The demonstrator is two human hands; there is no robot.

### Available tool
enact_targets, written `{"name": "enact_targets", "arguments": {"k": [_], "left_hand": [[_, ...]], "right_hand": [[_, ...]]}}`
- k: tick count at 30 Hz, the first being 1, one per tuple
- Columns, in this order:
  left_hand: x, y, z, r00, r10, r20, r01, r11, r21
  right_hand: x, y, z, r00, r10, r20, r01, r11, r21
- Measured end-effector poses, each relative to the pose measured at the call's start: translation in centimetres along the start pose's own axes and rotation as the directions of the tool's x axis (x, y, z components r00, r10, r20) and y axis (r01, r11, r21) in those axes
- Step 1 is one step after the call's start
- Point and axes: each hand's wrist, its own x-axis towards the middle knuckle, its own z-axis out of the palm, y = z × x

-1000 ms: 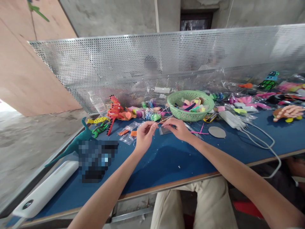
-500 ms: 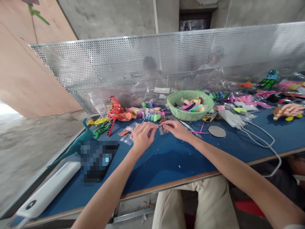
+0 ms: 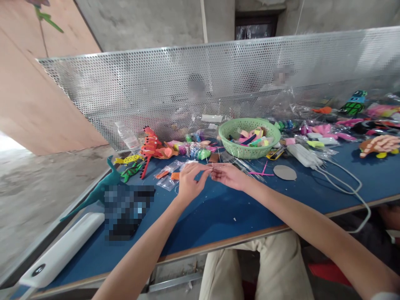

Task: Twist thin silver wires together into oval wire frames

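Note:
Above the blue table, my left hand [image 3: 191, 179] and my right hand [image 3: 229, 175] meet fingertip to fingertip. Both are closed in a pinch. Whatever lies between the fingertips is too small to make out; a fine pale strand curves out beside my left hand. Left of it lie clear plastic bags [image 3: 167, 183] with orange pieces [image 3: 175, 176] inside. Just behind the fingers is a small brown piece [image 3: 213, 158]. Thin metal rods [image 3: 250, 168] and crossed pink strips [image 3: 264, 171] lie to the right of my right hand.
A green basket [image 3: 226, 146] holds colourful pieces. Toy figures, including a red one [image 3: 151, 143] and a teal dinosaur [image 3: 104, 183], stand left, near a phone [image 3: 131, 212] and a white device [image 3: 64, 252]. Right are a grey disc [image 3: 284, 172] and white cables [image 3: 340, 183]. A perforated metal screen [image 3: 150, 83] runs behind.
Both hands have shifted slightly towards me, the left also a little to the right. The fingertips have come closer together, and the brown piece behind them shows more.

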Motion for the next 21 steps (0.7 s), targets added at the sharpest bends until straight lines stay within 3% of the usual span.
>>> {"name": "enact_targets", "arguments": {"k": [4,9,17,21], "left_hand": [[-0.04,-0.04,0.12,0.999,0.013,0.035,-0.014,1.0,0.017],[0.01,0.23,-0.02,0.999,-0.015,0.035,0.015,1.0,0.005],[-0.27,-0.13,0.48,0.963,-0.261,0.069,0.27,0.926,-0.264],[-0.27,-0.12,0.58,0.95,-0.304,0.075,0.312,0.908,-0.28]], "right_hand": [[0.21,0.21,-0.12,0.998,-0.052,-0.046,0.052,0.999,-0.002],[-0.16,0.07,0.39,0.992,-0.123,0.003,0.122,0.987,-0.1],[-0.42,-0.13,0.56,0.976,-0.21,0.056,0.218,0.949,-0.226],[-0.31,-0.4,0.25,0.939,-0.335,0.073,0.337,0.867,-0.368]]}}
